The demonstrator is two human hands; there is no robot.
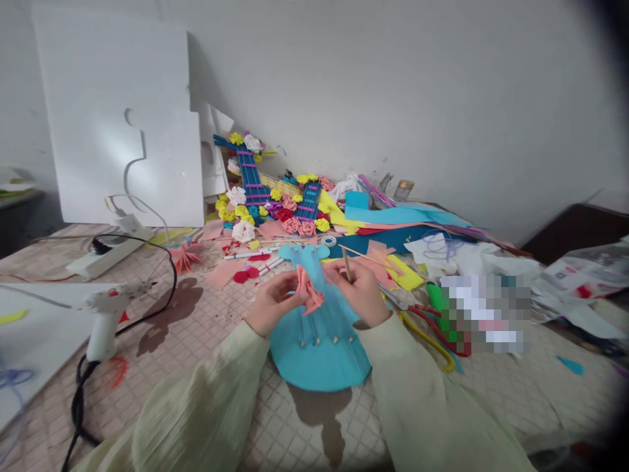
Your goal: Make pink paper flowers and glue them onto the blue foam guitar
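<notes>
My left hand (276,300) pinches a folded pink paper flower (309,292) between thumb and fingers. In my right hand (362,292) a thin wooden stick (346,261) stands upright, gripped by closed fingers close to the flower's right side. Beneath both hands lies a turquoise paper-covered guitar shape (319,367), its rounded body toward me and its narrow head pointing away. Thin strings run along it to several small pegs near the lower end. My fingers and the flower hide part of its middle.
To the left stand a white glue gun (104,328) with a black cable and a power strip (111,246). Red-handled scissors (432,321) lie at right. Behind are flower-covered blue guitar shapes (251,174), paper strips (407,215) and a white board (122,118) against the wall.
</notes>
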